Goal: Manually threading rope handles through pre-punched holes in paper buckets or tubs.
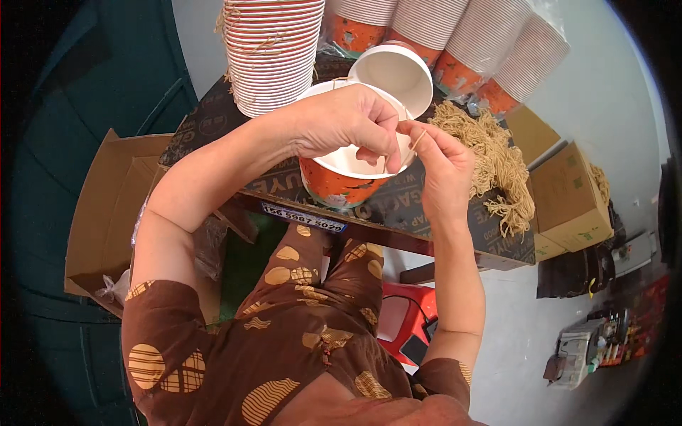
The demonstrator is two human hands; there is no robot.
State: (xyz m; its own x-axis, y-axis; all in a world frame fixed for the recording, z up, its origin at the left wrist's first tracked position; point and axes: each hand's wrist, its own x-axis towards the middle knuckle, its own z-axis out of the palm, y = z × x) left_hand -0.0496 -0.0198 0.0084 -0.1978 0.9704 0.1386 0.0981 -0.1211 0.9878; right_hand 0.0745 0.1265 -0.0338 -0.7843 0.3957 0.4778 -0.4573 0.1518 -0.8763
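Observation:
An orange-patterned paper bucket point(334, 186) with a white inside stands upright near the table's front edge. Above its mouth, my left hand point(352, 126) is closed with curled fingers, and a thin tan string point(419, 139) shows by its fingertips. My right hand point(446, 167) pinches the same string between thumb and forefinger over the bucket's right rim. The two hands nearly touch. Part of the bucket's rim and opening is hidden behind my left hand and wrist. Just behind it, a second white-lined bucket point(399, 74) lies tipped with its mouth toward me.
A tall stack of buckets point(273, 57) with tan strands hanging on it rises at the back left. More wrapped bucket stacks point(479, 42) line the wall. A heap of tan string point(490, 160) covers the table's right side. Cardboard boxes point(568, 195) and a red stool point(405, 319) stand nearby.

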